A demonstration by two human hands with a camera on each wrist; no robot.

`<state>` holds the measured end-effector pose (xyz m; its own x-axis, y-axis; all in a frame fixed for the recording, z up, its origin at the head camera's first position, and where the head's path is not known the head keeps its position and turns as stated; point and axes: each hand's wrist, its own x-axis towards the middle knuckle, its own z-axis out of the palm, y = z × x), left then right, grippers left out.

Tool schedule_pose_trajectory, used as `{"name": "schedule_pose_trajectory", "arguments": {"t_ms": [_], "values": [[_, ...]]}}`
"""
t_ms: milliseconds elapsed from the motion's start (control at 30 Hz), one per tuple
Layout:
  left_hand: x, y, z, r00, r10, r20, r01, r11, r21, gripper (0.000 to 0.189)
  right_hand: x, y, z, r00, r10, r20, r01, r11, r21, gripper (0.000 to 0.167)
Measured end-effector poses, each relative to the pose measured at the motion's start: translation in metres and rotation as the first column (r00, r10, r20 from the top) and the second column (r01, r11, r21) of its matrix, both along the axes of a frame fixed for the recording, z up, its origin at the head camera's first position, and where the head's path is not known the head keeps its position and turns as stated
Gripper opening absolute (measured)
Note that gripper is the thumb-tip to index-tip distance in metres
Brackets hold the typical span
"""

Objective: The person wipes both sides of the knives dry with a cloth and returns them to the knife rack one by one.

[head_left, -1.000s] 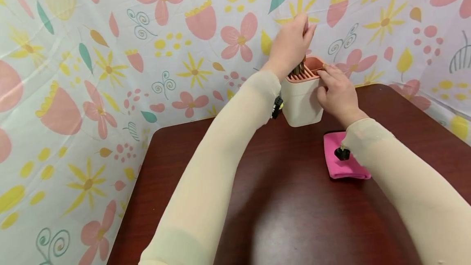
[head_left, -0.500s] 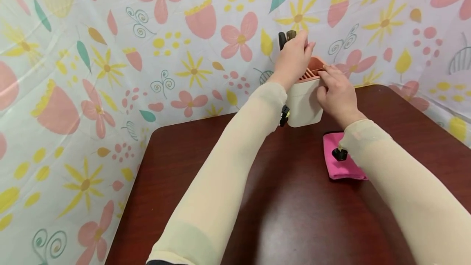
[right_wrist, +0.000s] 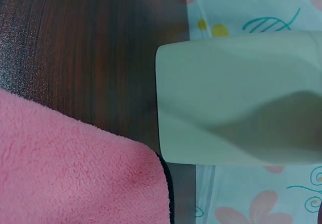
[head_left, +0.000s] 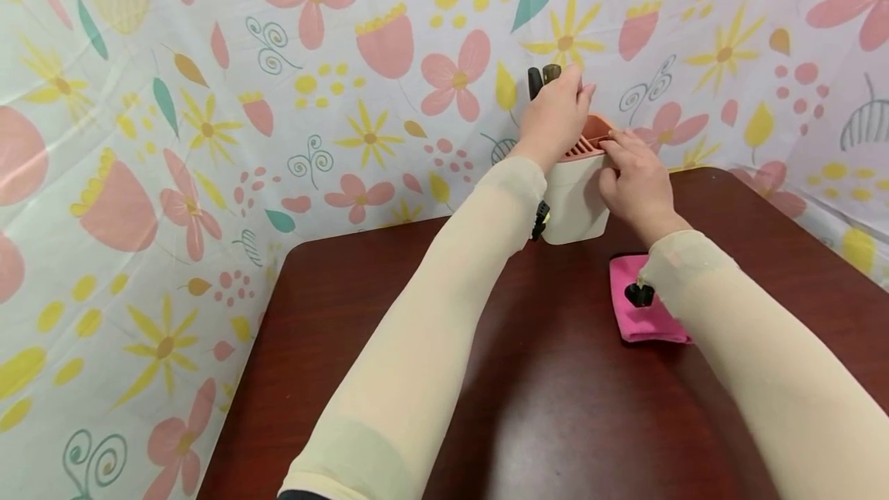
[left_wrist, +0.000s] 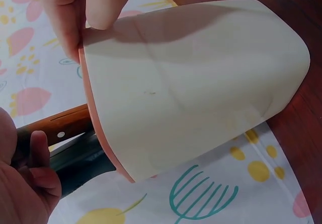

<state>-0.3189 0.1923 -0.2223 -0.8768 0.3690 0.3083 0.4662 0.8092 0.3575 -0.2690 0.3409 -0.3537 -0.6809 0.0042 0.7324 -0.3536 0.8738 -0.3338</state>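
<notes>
A cream knife holder (head_left: 572,199) with an orange slotted top stands upright near the table's back edge. My left hand (head_left: 553,118) is over its slotted side. In the left wrist view, the fingers curl round the brown wooden handle of a knife (left_wrist: 68,125), its blade hidden inside the holder. Beside it a black handle (left_wrist: 84,161) sticks out past the orange rim. Two handle ends, one black (head_left: 534,83) and one brownish (head_left: 552,73), show behind this hand in the head view. My right hand (head_left: 637,184) grips the holder's rim, fingers over the top and thumb against the outer wall.
A folded pink cloth (head_left: 642,319) with a dark edge lies on the dark wooden table (head_left: 556,376), under the right wrist. A floral curtain (head_left: 389,122) hangs close behind the holder and along the left side.
My left hand has come down and slightly right with the knife towards the holder's top, and handle ends have come into view behind it. The right hand stays on the rim.
</notes>
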Motion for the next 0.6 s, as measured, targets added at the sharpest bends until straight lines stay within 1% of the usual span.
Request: {"name": "schedule_pose_trajectory", "arguments": {"t_ms": [133,233,300,400,467,533,600], "values": [[-0.003,0.0,0.002,1.0,-0.005,0.007,0.005,1.0,0.003,0.028,-0.002,0.0,0.003,1.0,0.004,0.001,-0.004,1.0,0.009,0.039],[-0.004,-0.002,0.005,0.999,-0.023,0.041,0.024,1.0,-0.008,0.028,-0.002,0.0,0.005,1.0,0.005,0.031,-0.006,1.0,0.019,0.04],[-0.004,-0.005,0.007,0.995,-0.049,0.088,0.049,0.999,0.001,0.026,-0.002,0.0,0.004,0.998,0.017,0.068,-0.019,0.999,0.03,0.043],[-0.002,-0.009,0.01,0.982,-0.111,0.155,0.105,0.994,0.043,0.038,0.0,0.0,0.004,0.992,0.042,0.122,-0.048,0.998,0.048,0.048],[0.0,-0.011,0.013,0.968,-0.147,0.206,0.131,0.987,0.088,0.05,0.001,0.002,0.006,0.984,0.062,0.165,-0.074,0.995,0.063,0.051],[0.002,-0.015,0.017,0.957,-0.178,0.231,0.156,0.982,0.111,0.058,0.002,0.005,0.012,0.974,0.083,0.21,-0.1,0.993,0.07,0.052],[0.005,-0.02,0.021,0.948,-0.205,0.243,0.18,0.976,0.122,0.064,0.004,0.011,0.021,0.957,0.104,0.271,-0.127,0.99,0.069,0.056]]}}
